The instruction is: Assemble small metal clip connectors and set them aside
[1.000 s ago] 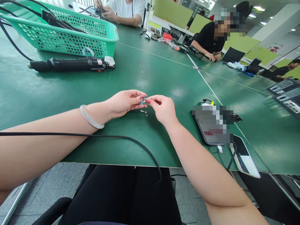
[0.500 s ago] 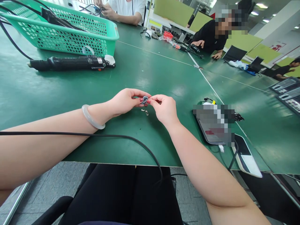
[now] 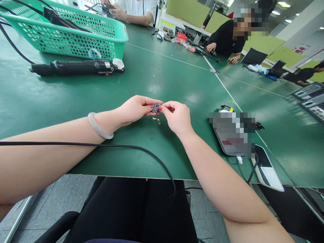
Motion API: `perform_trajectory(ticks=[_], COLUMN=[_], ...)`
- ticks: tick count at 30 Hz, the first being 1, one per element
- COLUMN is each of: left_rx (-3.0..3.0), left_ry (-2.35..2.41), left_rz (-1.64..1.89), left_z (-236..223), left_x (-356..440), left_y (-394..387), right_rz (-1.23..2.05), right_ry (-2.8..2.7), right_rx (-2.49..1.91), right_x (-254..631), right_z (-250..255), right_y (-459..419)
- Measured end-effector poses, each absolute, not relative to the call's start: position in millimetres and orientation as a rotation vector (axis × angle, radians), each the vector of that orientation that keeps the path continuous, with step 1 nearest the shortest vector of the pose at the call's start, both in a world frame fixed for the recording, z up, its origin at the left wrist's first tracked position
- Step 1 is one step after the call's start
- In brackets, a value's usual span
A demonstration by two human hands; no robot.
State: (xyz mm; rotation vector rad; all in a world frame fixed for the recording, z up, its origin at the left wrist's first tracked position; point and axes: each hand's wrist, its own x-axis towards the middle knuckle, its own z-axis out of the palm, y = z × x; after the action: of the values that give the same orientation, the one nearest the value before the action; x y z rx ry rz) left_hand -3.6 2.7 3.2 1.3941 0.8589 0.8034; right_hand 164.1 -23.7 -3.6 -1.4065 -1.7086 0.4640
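Observation:
Between the fingertips of both hands is a small dark grey electronic part (image 3: 156, 108), its detailed face turned up; its exact kind is too small to tell. My left hand (image 3: 135, 109) pinches it from the left, thumb in front and fingers behind. From the right, my right hand (image 3: 178, 116) has thumb and forefinger closed at its edge. Just below the fingers, a tiny pale rectangular frame (image 3: 158, 121) lies on the green tabletop (image 3: 141, 135), with small pale scraps (image 3: 154, 118) beside it.
A green basket (image 3: 76, 40) and a black electric screwdriver (image 3: 81, 67) lie at the back left. A black cable (image 3: 121, 146) crosses my left forearm. To the right are a phone-like device (image 3: 227, 141) and a white-and-black slab (image 3: 268, 168). Two people (image 3: 224, 40) sit across the table.
The small part has turned between my fingers, so its flat, detailed face now shows more. Both hands stay in nearly the same place.

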Motion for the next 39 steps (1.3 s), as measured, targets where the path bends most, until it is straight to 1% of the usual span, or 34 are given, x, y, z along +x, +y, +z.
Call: perform_trajectory(ticks=[3,8,14,16,18,24,30,32,39], left_rx=[1.422,1.472,1.432,1.392,1.316,1.159,1.063,1.040,1.089], left_ry=[0.843,0.953,0.901,0.908,0.944,1.086,1.051,1.042,0.965], left_rz=[0.790,0.795,0.856,0.874,0.909,0.966,0.952,0.936,0.898], left_z=[2.8,8.3,18.7,20.1,18.6,8.5,8.4,7.7,1.1], left_x=[-3.6,-2.5,-0.4,0.1,-0.5,-4.4,-2.1,-1.9,-3.4], left_y=[2.8,0.1,-6.0,-7.0,-5.7,5.4,4.7,4.3,6.5], right_rz=[0.455,0.456,0.634,0.648,0.616,0.373,0.306,0.370,0.795], right_ry=[-1.717,-1.719,-1.620,-1.644,-1.706,-1.940,-2.021,-1.963,-1.593], right_rx=[-1.422,-1.424,-1.349,-1.324,-1.338,-1.500,-1.551,-1.514,-1.265], right_x=[163.5,160.7,157.8,159.3,162.5,170.2,168.3,168.8,167.4], right_z=[-3.2,-2.0,-3.5,-5.4,-8.1,-17.8,-19.3,-17.5,-9.7], right_y=[-24.6,-26.2,-25.6,-23.3,-19.8,-10.0,-8.0,-9.5,-15.9])
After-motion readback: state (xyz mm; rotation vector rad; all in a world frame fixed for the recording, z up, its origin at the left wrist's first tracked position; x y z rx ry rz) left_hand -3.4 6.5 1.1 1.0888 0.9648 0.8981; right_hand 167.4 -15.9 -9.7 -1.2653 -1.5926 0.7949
